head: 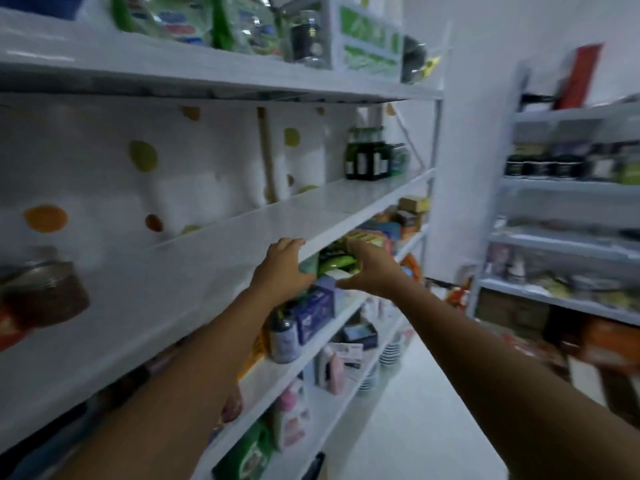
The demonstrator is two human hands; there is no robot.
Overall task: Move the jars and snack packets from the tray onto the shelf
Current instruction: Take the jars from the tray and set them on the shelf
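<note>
Both my arms reach forward to the front edge of the white middle shelf (pixel 346 202). A bundle of green and yellow snack packets (pixel 337 259) sits between my hands, just below that edge. My left hand (pixel 282 271) curls around the bundle's left side, its fingertips up at the shelf lip. On the right side, my right hand (pixel 372 268) grips the bundle with the thumb spread underneath. A brown jar with a metal lid (pixel 45 294) stands on the same shelf at the far left, blurred. No tray is in view.
Dark bottles (pixel 367 157) stand at the far end of the middle shelf. The shelves below hold boxes (pixel 317 308), a bottle (pixel 284 336) and packets. The top shelf carries green packs and a jar (pixel 308 38). A second rack (pixel 568 209) stands to the right across the white floor.
</note>
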